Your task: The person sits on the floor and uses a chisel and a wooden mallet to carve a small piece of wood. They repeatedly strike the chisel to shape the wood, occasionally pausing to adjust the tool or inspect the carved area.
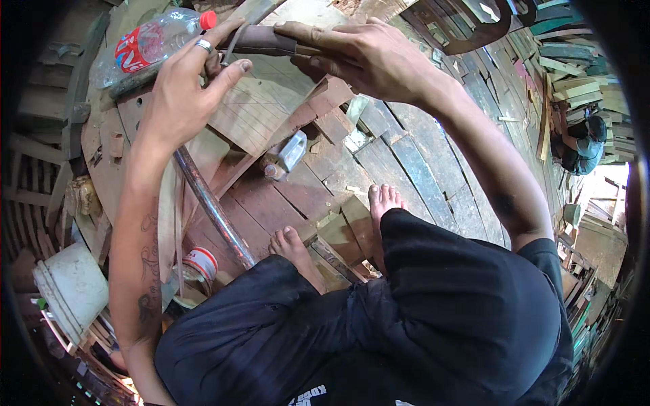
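At the top of the head view both my hands are at a dark brown curved piece (265, 40), with a surface like sandpaper or worn wood; I cannot tell which. My left hand (183, 91) curls its index finger and thumb around the left end, beside a thin grey strip (233, 46). My right hand (379, 59) lies along the right end, fingers long over it and thumb beneath. Pale wooden boards (250, 111) lie below the piece. A clear plastic bottle (152, 44) with a red cap lies beyond my left hand.
A rusty metal pipe (213, 210) slants toward my left knee. A small grey bottle (290, 154) lies on the plank floor (420, 166) ahead of my feet. A white bucket (73, 291) and a red-and-white can (200, 262) are at left. Another person (583, 143) sits far right, near stacked wood.
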